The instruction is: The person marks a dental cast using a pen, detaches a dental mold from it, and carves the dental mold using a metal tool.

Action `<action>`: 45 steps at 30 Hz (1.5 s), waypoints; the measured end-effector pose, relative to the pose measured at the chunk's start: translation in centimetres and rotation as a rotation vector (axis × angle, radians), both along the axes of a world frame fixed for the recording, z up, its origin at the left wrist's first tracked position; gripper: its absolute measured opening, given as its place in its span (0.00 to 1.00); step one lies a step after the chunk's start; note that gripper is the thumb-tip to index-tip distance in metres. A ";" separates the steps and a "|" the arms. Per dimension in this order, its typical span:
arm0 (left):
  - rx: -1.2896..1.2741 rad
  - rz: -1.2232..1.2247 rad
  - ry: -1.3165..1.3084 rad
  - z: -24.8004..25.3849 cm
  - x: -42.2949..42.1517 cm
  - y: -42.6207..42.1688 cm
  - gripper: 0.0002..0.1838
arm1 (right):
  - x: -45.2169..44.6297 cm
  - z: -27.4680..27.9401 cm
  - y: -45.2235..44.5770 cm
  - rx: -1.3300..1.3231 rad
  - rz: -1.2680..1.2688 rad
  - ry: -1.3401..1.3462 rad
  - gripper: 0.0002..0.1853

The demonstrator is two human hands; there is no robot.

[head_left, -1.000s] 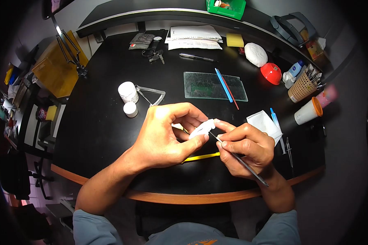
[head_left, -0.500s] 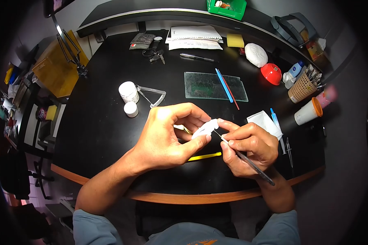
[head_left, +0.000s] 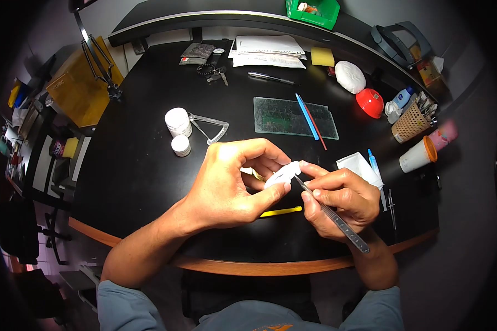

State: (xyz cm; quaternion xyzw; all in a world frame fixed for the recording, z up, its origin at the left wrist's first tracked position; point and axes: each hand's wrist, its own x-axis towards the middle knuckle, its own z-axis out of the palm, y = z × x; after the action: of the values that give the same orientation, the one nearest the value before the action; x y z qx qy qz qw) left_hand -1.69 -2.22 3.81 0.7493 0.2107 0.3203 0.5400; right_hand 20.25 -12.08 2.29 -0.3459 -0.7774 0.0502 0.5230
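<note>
My left hand (head_left: 232, 185) pinches a small white piece, probably a dental plaster cast (head_left: 282, 174), between thumb and fingers. Its underside is hidden by the palm and fingers. In my right hand (head_left: 345, 199) is a slim grey scalpel (head_left: 342, 224), held like a pen, with ruler marks along its flat handle. The scalpel's tip meets or nearly meets the right edge of the cast. A fingertip of my right hand rests against the cast too. Below the hands a thin yellow stick (head_left: 281, 211) lies on the table.
Two white jars (head_left: 178, 122) and a metal caliper (head_left: 211, 128) stand to the left. A glass slab (head_left: 279, 117) carries blue and red sticks. At right are a white pad (head_left: 359, 167), tweezers (head_left: 392, 209), a cup (head_left: 418, 154), a tool basket (head_left: 410, 122) and a red bowl (head_left: 369, 103).
The scalpel has rolled in my right hand, so its flat, marked face now shows. Its tip sits slightly higher on the cast. The whole view has shifted a little.
</note>
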 end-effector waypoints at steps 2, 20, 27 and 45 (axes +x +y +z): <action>-0.007 -0.001 -0.007 -0.2 0.1 0.0 0.18 | 0.0 0.0 0.0 0.000 -0.008 -0.011 0.08; -0.028 0.008 -0.022 -0.2 0.2 -0.2 0.18 | -0.3 0.1 0.2 0.014 -0.014 0.031 0.07; 0.027 0.020 -0.016 -0.3 0.2 -0.2 0.18 | -0.4 0.2 0.1 0.011 -0.028 0.021 0.06; -0.003 0.013 -0.030 -0.3 0.1 -0.2 0.18 | -0.5 0.3 0.0 0.010 -0.045 0.003 0.06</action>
State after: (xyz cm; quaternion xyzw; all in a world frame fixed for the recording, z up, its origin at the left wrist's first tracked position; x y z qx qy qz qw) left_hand -1.57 -2.38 3.49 0.7420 0.2081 0.3349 0.5422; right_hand 19.73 -12.07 2.62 -0.3607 -0.7687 0.0351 0.5270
